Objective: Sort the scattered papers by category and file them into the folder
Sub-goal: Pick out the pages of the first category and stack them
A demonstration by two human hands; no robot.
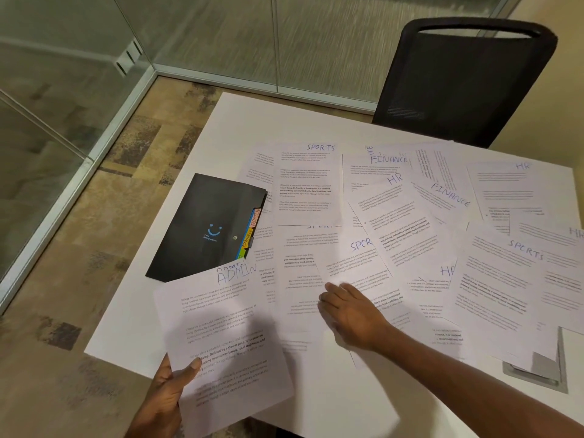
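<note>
While the left hand (166, 396) holds at the near left edge, I log its grip: thumb on top, fingers curled under, clamped on the ADMIN sheets (227, 336). A second "ADM…" heading peeks out behind the top one, so this is more than one sheet. Their far end overlaps the near corner of the folder (202, 229).

Right hand (350, 314): fingers stretched out and apart, lying flat on the scattered papers (300, 279) in the near middle, gripping nothing.

Folder: black, closed, lying on the white table (132, 327) left of the spread. Coloured tabs (252, 229) stick out of its right edge; I can read ADMIN and FINANCE, the lower ones not.

Spread, middle to right, sheets overlapping:
- SPORTS sheet (308, 184), far middle, just right of the folder.
- FINANCE sheet (366, 172) beside it, partly under a tilted HR sheet (398, 222).
- More headed FINANCE, HR and SPORTS toward the right edge; some lie upside down to me.

Black chair (467, 80) at the far side.
</note>
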